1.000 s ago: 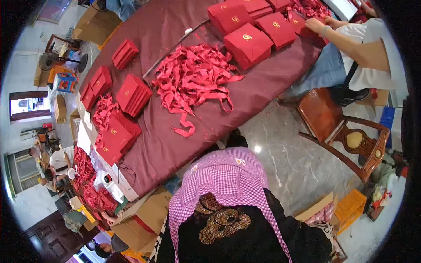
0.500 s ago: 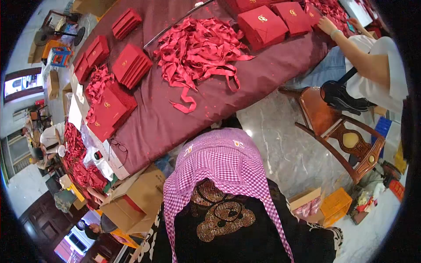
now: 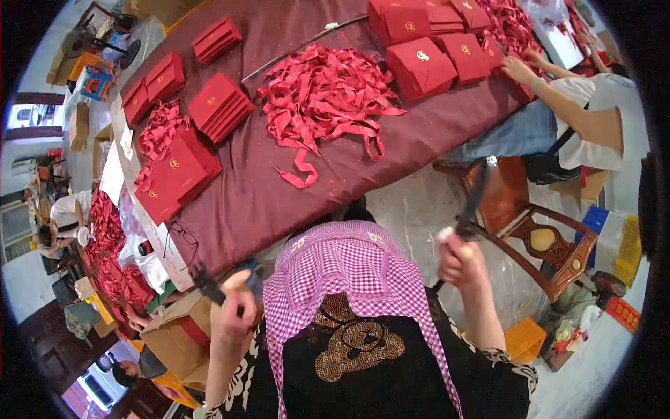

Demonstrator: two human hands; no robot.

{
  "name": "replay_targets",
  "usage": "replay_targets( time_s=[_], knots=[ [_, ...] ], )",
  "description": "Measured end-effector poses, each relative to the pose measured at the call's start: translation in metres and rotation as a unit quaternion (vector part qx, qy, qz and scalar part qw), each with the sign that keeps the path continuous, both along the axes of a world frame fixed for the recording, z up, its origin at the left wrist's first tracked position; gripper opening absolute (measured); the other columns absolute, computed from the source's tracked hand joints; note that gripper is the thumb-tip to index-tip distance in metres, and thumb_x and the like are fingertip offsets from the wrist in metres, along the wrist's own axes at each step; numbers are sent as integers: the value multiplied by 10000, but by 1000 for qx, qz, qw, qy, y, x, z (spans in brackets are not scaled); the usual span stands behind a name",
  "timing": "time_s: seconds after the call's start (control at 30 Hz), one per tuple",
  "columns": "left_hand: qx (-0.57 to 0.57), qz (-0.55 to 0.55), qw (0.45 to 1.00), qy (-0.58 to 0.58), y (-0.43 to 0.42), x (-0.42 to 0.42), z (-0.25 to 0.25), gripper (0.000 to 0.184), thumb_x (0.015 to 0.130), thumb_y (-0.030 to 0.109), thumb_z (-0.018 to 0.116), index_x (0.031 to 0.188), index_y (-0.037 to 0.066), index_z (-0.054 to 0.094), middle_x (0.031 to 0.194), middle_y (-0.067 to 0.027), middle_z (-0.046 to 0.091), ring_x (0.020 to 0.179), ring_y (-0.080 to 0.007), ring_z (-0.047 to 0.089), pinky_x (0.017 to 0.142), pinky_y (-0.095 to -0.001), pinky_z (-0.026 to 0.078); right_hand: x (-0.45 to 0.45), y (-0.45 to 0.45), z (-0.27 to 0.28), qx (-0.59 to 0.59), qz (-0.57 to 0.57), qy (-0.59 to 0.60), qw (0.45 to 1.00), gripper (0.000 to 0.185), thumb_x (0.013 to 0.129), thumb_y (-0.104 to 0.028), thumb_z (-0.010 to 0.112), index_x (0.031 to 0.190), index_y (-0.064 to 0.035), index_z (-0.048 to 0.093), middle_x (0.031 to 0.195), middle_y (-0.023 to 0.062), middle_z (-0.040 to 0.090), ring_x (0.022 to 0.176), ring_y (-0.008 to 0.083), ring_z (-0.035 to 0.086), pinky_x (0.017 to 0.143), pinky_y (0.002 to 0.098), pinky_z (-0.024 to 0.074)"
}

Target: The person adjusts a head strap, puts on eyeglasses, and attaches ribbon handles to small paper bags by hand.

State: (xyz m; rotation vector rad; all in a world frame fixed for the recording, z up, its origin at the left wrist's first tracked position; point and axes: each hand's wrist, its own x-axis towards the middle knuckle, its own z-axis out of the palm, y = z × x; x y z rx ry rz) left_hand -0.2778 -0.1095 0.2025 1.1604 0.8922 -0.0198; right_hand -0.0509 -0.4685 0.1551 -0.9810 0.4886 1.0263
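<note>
My left hand [image 3: 234, 311] is raised beside the checked apron [image 3: 349, 265], its fingers closed round a dark strap-like piece [image 3: 208, 286] that points up and left. On the other side my right hand [image 3: 462, 262] is lifted over the floor, closed on a long black strap-like piece [image 3: 476, 199] that reaches upward; it is blurred by motion. Ahead on the cloth-covered table [image 3: 237, 230] lies a heap of red ribbons [image 3: 324, 94]. Stacks of red gift bags [image 3: 222, 108] with gold print stand to its left, and more red bags [image 3: 422, 66] to its right.
A person [image 3: 593, 105] works at the right end of the table. A wooden chair [image 3: 551, 244] stands near my right hand. Close to my left hand is an open cardboard box [image 3: 178, 332]. Eyeglasses [image 3: 185, 237] lie at the table's left edge.
Both my hands have come up into view, each with a black strap-like piece. The view has shifted slightly, and the person at the right has brought a second hand near the bags.
</note>
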Motion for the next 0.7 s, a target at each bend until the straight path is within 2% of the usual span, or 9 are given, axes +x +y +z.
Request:
replay_targets(
  time_s=[0.13,0.2,0.3,0.33,0.43,0.47,0.53,0.57,0.7],
  knots=[
    [-9,-19,999,43,-1,19,-15,400,992,212,492,1353,41,459,903,-8,593,669,-62,476,560,-193,361,0,38,-6,-97,89,41,990,244,949,-220,522,1130,-58,547,582,-34,363,397,65,272,370,243,211],
    [-13,-53,998,-29,0,11,-25,417,938,53,546,1347,18,471,1020,-23,583,864,-82,542,774,-223,439,-5,21,-4,-50,108,39,992,275,967,-265,505,1127,-47,557,547,-42,314,377,55,243,356,236,200],
    [-71,-55,995,44,0,15,-19,343,903,-26,531,1240,23,570,990,-15,597,881,-106,556,795,-222,441,0,-11,26,-109,112,-5,988,271,959,-270,525,987,-8,587,512,-38,336,350,56,241,334,240,206],
    [-61,-182,974,122,21,-2,-49,295,901,-17,540,1189,22,592,970,-6,606,883,-106,561,798,-228,444,1,-23,33,-109,112,-35,987,253,941,-263,554,935,-12,589,486,-25,347,339,69,264,326,248,208],
    [165,-135,944,-252,6,11,-60,74,865,47,601,931,27,630,897,11,617,867,-99,572,791,-237,447,-11,-57,36,-59,55,-85,993,278,887,-231,616,954,36,574,507,10,405,355,85,304,347,253,238],
    [55,-108,991,60,3,23,11,39,853,54,607,880,33,626,884,10,612,857,-98,570,785,-235,445,-15,-57,41,-54,36,-88,994,266,888,-219,608,955,36,575,501,8,398,355,85,302,347,252,237],
    [-16,-54,998,36,25,-14,3,70,846,16,555,878,16,617,921,3,632,863,-116,592,785,-243,462,-19,-55,53,-51,8,-111,992,257,896,-221,607,963,26,578,491,2,380,355,80,291,345,248,224],
    [195,-82,976,50,35,-58,-18,162,907,76,494,995,-20,591,880,-66,627,750,-160,606,662,-251,501,-21,-56,57,-59,-8,-114,992,272,902,-243,610,967,19,581,493,0,380,352,76,282,344,246,213],
    [16,-36,996,85,39,-62,20,141,882,53,519,964,-13,613,860,-48,624,783,-148,604,695,-248,493,-22,-42,79,-86,-72,-138,984,358,924,-331,598,1092,-15,587,510,-19,372,345,62,247,343,243,184]
  ],
)
